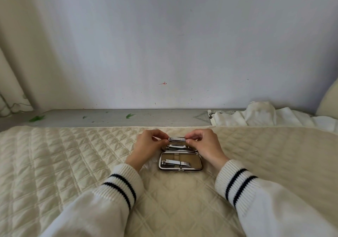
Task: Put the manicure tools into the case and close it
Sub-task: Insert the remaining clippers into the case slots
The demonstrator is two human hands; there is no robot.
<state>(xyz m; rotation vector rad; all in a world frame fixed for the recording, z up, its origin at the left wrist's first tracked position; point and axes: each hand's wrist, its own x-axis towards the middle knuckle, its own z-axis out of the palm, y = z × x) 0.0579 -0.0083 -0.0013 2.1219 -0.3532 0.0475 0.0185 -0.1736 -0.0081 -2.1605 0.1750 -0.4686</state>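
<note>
Nearest are two white sleeves (113, 191) with dark stripes at the cuffs, reaching forward over a cream quilted bedcover (54, 163). Between the wrists the case (181, 169) lies open on the cover. Its near half holds one nail clipper (175, 163), lying crosswise toward the left side, with the rest of the tan lining bare. The far half of the case sits just beyond, mostly hidden by the hands; a second shiny clipper (178, 146) shows in it. Above that half, the left hand (149, 145) and the right hand (204, 145) are each curled, thumb and fingertips pinched on opposite ends of a third clipper (177, 139), held level and clear of the case. Farther back a grey ledge (118, 118) with green marks runs along the bed's edge, with crumpled white cloth (259, 116) at its right end, then the pale wall (164, 44) and a curtain (16, 54) at far left.
</note>
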